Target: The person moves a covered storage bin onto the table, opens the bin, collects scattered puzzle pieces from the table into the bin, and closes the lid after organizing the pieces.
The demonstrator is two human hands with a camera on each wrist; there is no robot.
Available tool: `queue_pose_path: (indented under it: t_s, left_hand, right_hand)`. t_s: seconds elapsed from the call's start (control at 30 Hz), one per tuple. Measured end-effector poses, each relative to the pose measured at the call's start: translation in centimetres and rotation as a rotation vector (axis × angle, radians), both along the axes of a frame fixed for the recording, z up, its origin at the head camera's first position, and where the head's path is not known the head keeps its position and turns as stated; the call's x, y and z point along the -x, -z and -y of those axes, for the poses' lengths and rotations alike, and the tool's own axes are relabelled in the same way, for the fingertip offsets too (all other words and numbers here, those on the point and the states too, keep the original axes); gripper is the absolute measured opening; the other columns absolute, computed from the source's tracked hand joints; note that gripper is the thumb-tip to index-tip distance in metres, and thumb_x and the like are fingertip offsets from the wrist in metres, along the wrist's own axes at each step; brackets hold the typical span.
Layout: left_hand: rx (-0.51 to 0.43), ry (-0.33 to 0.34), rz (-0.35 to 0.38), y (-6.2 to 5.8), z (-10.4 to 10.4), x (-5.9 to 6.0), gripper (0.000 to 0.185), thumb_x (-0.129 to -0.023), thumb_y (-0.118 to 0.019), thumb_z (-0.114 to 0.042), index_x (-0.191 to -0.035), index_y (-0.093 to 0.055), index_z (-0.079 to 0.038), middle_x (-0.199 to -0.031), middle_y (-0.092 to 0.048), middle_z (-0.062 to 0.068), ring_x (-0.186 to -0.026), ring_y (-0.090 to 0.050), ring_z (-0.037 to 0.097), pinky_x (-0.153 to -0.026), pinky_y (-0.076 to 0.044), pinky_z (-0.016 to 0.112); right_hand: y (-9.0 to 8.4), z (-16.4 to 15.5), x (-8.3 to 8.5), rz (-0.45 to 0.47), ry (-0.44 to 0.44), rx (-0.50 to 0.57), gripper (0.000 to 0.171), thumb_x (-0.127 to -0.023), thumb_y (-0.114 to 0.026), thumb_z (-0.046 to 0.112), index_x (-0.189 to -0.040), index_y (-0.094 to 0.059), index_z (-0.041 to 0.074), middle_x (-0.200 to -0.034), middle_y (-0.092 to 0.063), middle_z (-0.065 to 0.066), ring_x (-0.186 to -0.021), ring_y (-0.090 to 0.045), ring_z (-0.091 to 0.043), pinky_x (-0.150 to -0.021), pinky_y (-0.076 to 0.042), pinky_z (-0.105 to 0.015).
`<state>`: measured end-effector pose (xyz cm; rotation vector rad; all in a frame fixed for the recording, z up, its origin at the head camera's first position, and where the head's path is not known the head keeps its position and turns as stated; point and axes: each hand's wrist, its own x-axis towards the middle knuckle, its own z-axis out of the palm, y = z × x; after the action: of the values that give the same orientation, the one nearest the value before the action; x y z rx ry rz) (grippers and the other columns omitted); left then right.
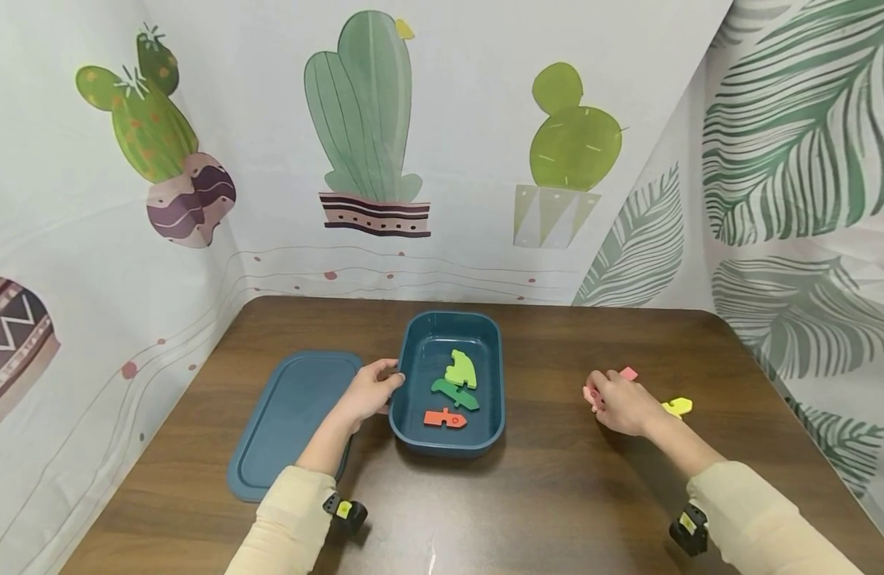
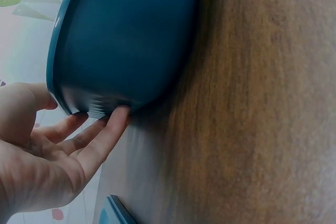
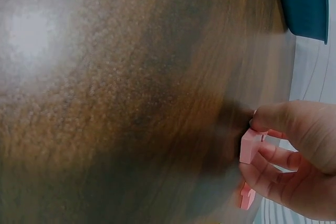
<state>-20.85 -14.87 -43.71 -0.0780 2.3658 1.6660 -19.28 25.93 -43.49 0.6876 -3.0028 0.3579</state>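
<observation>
Pink piece (image 3: pixel 251 146) is pinched in curled fingers (image 3: pixel 273 174) of right hand (image 1: pixel 617 402), long axis across the wood grain, near the surface's (image 1: pixel 556 495) right edge. Left hand (image 1: pixel 370 393), fingers straight, is pressed against the teal bin's (image 1: pixel 410 343) left wall; bin's long axis runs front-to-back.

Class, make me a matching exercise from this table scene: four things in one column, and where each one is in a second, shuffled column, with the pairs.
Things
1. orange piece
2. lid
3. pink piece
4. yellow piece

Places
A. pinched in the right hand
B. inside the tub
C. on the table, right of the right hand
D. flat on the table, left of the tub

Pairs: 1-B, 2-D, 3-A, 4-C
</observation>
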Motion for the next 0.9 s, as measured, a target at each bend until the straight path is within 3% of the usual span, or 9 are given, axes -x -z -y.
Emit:
queue_pose_path:
  t_s: [0.9]
  left_hand:
    - [-0.007, 0.004, -0.006, 0.2, 0.1, 0.1, 0.043, -0.092, -0.053, -0.017, -0.132, -0.045, -0.004, -0.122, -0.055, 0.016, -0.086, -0.062, 0.022, -0.068, -0.056, 0.039]
  right_hand:
    - [-1.8, 0.2, 1.1, -0.038, -0.043, -0.024, 0.035, -0.070, -0.074, 0.003, -0.099, -0.056, -0.001, -0.078, -0.049, -0.006, -0.066, -0.045, -0.016, -0.057, -0.045, -0.032]
